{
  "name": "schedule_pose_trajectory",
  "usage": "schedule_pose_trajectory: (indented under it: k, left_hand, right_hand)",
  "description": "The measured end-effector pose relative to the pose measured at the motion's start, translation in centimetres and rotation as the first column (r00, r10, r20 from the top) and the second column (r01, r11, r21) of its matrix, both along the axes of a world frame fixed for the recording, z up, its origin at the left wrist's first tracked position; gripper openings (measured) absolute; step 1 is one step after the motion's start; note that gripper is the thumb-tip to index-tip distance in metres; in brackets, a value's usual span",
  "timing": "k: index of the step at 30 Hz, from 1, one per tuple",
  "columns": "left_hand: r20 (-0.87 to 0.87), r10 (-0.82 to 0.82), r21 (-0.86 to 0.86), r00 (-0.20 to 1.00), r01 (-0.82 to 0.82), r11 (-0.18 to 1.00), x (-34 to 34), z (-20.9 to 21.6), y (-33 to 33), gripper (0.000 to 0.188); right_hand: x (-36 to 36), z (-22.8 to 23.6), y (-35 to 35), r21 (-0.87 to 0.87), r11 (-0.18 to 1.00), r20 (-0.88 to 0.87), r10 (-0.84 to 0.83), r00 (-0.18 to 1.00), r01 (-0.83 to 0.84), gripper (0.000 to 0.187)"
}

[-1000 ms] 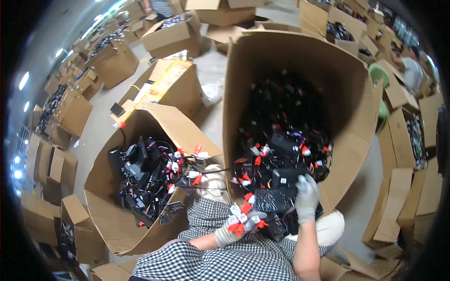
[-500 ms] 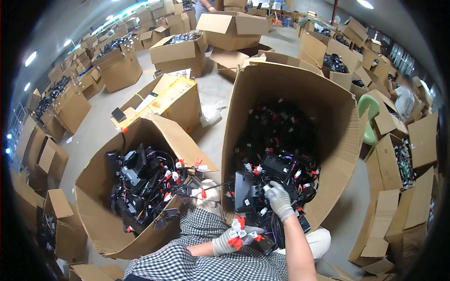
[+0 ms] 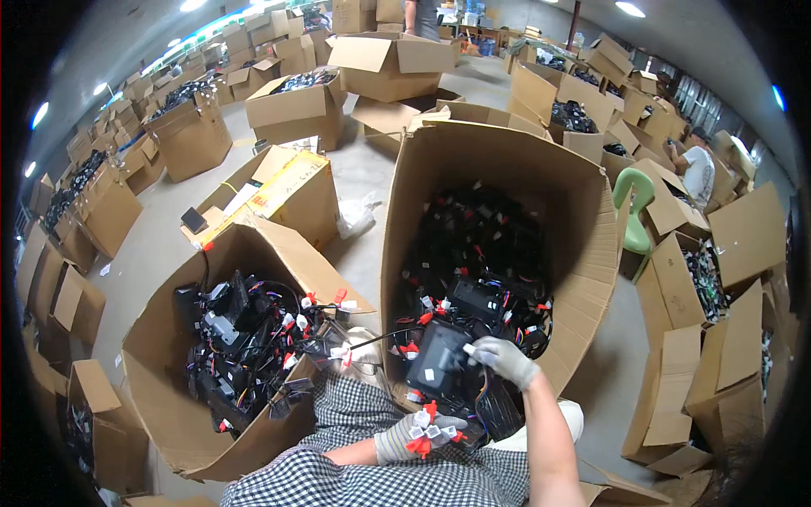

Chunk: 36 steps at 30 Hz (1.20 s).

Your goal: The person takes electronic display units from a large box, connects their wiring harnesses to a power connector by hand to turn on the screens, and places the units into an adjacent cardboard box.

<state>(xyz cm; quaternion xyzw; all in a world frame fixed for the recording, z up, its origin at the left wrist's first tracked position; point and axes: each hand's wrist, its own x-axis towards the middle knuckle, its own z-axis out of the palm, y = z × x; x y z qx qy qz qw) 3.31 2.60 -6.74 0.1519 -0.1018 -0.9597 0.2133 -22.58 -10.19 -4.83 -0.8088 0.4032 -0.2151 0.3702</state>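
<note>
Black unit (image 3: 432, 362): centre of frame, just below the middle, tilted, at the near end of the big box (image 3: 583, 291); small white label on its face.
Right hand (image 3: 507, 362): gloved, at the unit's upper right edge, thumb and fingers close together. Blurred; can't tell if it's pinching the unit or only touching.
Left hand (image 3: 410, 441): gloved, lower centre, fingers curled round a bunch of red and white connectors (image 3: 429, 433); looks clamped on them.
Dark bundle (image 3: 498, 412): just below the right hand, wires near it; can't tell if they run to the unit.
Small box (image 3: 156, 397): left of centre, more black units and wires inside, connectors at its right side.
Black cable (image 3: 376, 340): spans the gap between the two boxes.
Step at the big box: my read, unit being handled one-handed while the left keeps the connectors bunched.
Next on the unit: calls for a sure hold on its edge, with slack in the wires; a snag in the pile looks like the main risk.
</note>
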Motion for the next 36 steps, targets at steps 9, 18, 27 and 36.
schedule_pose_trajectory:
  k: [9, 18, 27, 36]
  left_hand:
    - [0.499, 0.478, -0.854, 0.723, 0.318, 0.411, -0.6, 3.0, -1.0, 0.034]
    - [0.52, 0.102, -0.338, 0.848, 0.094, 0.937, -2.1, 2.2, -1.4, 0.065]
    - [0.547, 0.061, -0.516, 0.835, 0.279, 0.81, -2.5, 3.5, -1.5, 0.023]
    - [0.523, 0.383, -0.706, 0.762, 0.638, -0.306, -2.2, 2.4, -2.6, 0.031]
  right_hand:
    - [-3.3, -2.0, 17.0, -0.087, 0.982, -0.108, -0.175, 0.979, 0.166, 0.032]
    - [3.3, 2.8, 20.4, 0.806, 0.547, 0.369, -0.764, 0.529, 0.227, 0.042]
    - [1.3, 2.1, 18.4, 0.893, 0.443, 0.367, -0.612, 0.701, -0.082, 0.028]
    - [1.8, 0.7, 19.4, 0.892, 0.384, 0.445, -0.643, 0.624, -0.24, 0.032]
